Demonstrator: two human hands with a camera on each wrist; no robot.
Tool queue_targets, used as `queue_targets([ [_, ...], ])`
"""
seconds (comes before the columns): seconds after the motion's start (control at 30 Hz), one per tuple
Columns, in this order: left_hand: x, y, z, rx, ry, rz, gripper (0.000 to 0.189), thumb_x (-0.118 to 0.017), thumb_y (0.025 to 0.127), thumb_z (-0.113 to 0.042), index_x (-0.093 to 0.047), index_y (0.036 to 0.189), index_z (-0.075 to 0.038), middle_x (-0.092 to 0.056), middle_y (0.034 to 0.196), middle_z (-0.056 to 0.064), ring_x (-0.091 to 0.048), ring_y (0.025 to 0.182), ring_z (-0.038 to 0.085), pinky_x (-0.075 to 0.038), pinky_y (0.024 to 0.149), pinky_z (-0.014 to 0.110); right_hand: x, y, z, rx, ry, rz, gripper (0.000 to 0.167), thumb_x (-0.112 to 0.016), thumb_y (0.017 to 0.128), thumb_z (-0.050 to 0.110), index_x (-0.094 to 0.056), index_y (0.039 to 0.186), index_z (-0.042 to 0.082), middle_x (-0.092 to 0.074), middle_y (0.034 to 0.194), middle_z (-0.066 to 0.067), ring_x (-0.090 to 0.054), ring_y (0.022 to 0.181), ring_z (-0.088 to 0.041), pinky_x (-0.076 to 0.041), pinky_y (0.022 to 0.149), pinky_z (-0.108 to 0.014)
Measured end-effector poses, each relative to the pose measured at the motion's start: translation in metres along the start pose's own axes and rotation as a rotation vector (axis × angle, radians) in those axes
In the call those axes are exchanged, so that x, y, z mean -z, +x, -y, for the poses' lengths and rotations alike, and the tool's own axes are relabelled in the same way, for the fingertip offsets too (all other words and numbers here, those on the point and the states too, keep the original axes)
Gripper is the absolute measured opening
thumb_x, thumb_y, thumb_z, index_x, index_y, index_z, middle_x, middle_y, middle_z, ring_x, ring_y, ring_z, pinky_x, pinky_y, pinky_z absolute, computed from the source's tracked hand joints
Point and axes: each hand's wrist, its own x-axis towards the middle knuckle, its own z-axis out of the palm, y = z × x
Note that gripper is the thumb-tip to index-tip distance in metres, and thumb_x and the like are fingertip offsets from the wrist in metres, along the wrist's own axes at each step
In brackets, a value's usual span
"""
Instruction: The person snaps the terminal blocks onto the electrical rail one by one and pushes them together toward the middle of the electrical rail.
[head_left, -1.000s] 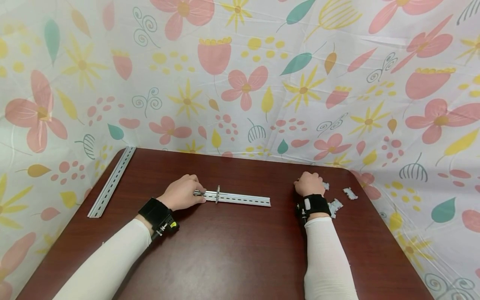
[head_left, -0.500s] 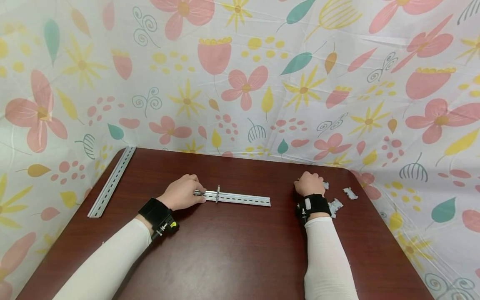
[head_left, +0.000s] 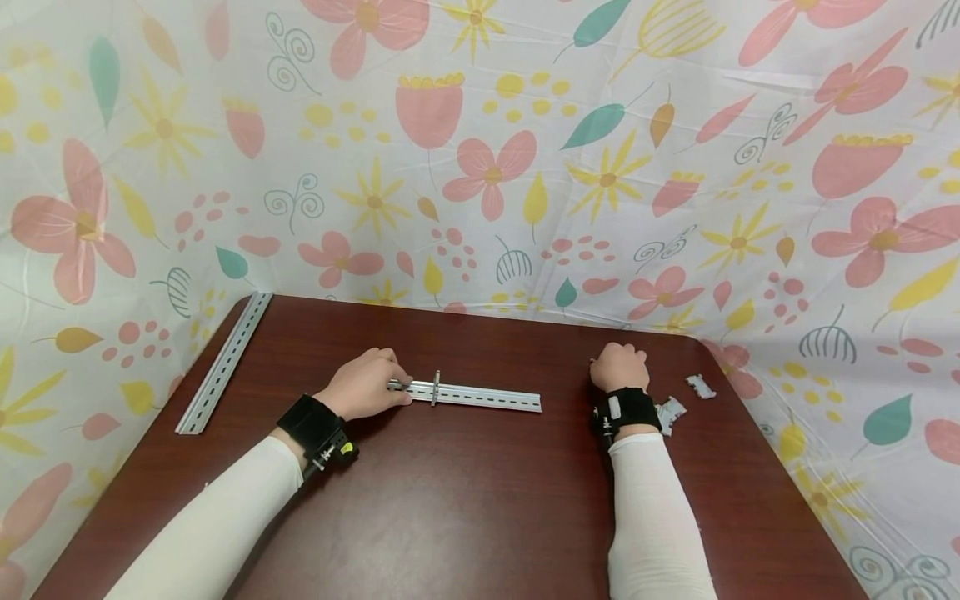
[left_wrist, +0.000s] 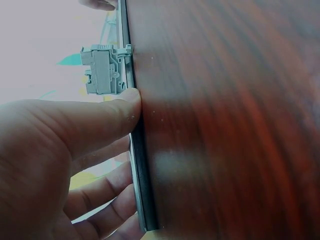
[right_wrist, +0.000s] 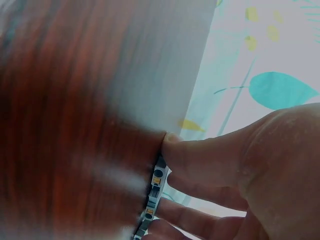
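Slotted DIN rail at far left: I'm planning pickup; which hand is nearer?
Left: the left hand is right of that slotted DIN rail; the right hand, much farther right.

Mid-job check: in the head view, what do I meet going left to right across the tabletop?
Unheld slotted rail, left hand, upright grey block, free end of the gripped rail, right hand, nearer grey piece, far-right grey piece.

Bare glossy red-brown wooden table (head_left: 480, 487) leaves a lane between the short slotted silver metal rail (head_left: 487, 397) and the right hand (head_left: 619, 368). On that rail, an upright thin grey plastic block (left_wrist: 102, 72) obstructs passage just beside the left hand (head_left: 365, 383). Right of the right hand lie two jagged pale-grey plastic pieces (head_left: 701, 386), the nearer apparently part-hidden by the black wristband (head_left: 639, 407). White flower-printed cloth (head_left: 487, 117) walls the far edge.
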Motion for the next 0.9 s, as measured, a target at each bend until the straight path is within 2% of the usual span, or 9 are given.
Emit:
queue_targets([
  [0.2, 0.000, 0.001, 0.002, -0.002, 0.000, -0.002, 0.029, -0.090, 0.097, -0.032, -0.088, 0.120, -0.015, -0.065, 0.104, -0.004, -0.062, 0.103, 0.025, -0.058, 0.082, 0.041, 0.002, 0.000, 0.002, 0.005, 0.021, -0.018, 0.050, -0.062, 0.112, 0.026, -0.067, 0.135, -0.018, -0.053, 0.139, -0.045, -0.049, 0.129, -0.063, -0.051, 0.103, -0.072],
  [0.33, -0.002, 0.002, 0.003, 0.003, 0.005, 0.003, 0.029, -0.089, 0.097, -0.033, -0.088, 0.120, -0.016, -0.065, 0.104, -0.004, -0.062, 0.102, 0.024, -0.057, 0.081, 0.040, 0.002, -0.001, 0.004, 0.016, 0.055, -0.056, 0.050, -0.066, 0.110, 0.029, -0.069, 0.132, -0.015, -0.057, 0.135, -0.042, -0.056, 0.124, -0.062, -0.051, 0.099, -0.076],
  [0.47, -0.003, 0.003, 0.004, 0.010, 0.008, 0.004, 0.029, -0.090, 0.097, -0.034, -0.088, 0.121, -0.017, -0.064, 0.103, -0.005, -0.062, 0.102, 0.023, -0.057, 0.080, 0.039, -0.003, 0.002, 0.005, 0.072, 0.106, -0.113, 0.041, -0.069, 0.108, 0.030, -0.074, 0.111, -0.011, -0.064, 0.122, -0.037, -0.064, 0.111, -0.058, -0.053, 0.093, -0.075],
  [0.53, -0.003, 0.003, 0.004, 0.009, 0.008, 0.003, 0.029, -0.090, 0.097, -0.034, -0.088, 0.120, -0.017, -0.064, 0.103, -0.005, -0.061, 0.102, 0.023, -0.057, 0.080, 0.039, -0.005, 0.004, 0.006, 0.120, 0.139, -0.135, 0.039, -0.071, 0.106, 0.028, -0.074, 0.111, -0.011, -0.065, 0.120, -0.035, -0.066, 0.108, -0.055, -0.054, 0.094, -0.071],
  [0.57, -0.003, 0.003, 0.003, 0.007, 0.008, 0.003, 0.029, -0.090, 0.097, -0.034, -0.088, 0.120, -0.017, -0.064, 0.103, -0.005, -0.061, 0.102, 0.023, -0.057, 0.079, 0.040, -0.006, 0.005, 0.007, 0.145, 0.159, -0.141, 0.038, -0.072, 0.106, 0.027, -0.074, 0.112, -0.010, -0.066, 0.120, -0.034, -0.066, 0.108, -0.053, -0.054, 0.095, -0.068],
  [0.7, -0.003, 0.003, 0.002, 0.003, 0.006, 0.005, 0.029, -0.090, 0.097, -0.033, -0.088, 0.120, -0.017, -0.065, 0.103, -0.004, -0.062, 0.102, 0.023, -0.057, 0.079, 0.040, -0.007, 0.005, 0.015, 0.223, 0.231, -0.138, 0.049, -0.075, 0.105, 0.028, -0.069, 0.136, -0.009, -0.067, 0.130, -0.031, -0.066, 0.115, -0.048, -0.053, 0.101, -0.063],
  [0.8, -0.002, 0.002, 0.002, 0.009, 0.008, 0.008, 0.029, -0.089, 0.097, -0.034, -0.088, 0.121, -0.017, -0.065, 0.105, -0.004, -0.061, 0.102, 0.023, -0.056, 0.080, 0.040, -0.007, 0.005, 0.023, 0.262, 0.286, -0.118, 0.055, -0.076, 0.106, 0.030, -0.066, 0.144, -0.007, -0.068, 0.136, -0.028, -0.066, 0.119, -0.045, -0.053, 0.103, -0.062],
  [0.9, -0.001, 0.002, 0.002, 0.013, 0.008, 0.009, 0.030, -0.089, 0.098, -0.034, -0.087, 0.122, -0.017, -0.065, 0.106, -0.004, -0.061, 0.101, 0.022, -0.056, 0.080, 0.040, -0.006, 0.003, 0.032, 0.301, 0.330, -0.112, 0.056, -0.078, 0.105, 0.032, -0.065, 0.147, -0.004, -0.070, 0.135, -0.026, -0.067, 0.117, -0.042, -0.054, 0.102, -0.060],
])
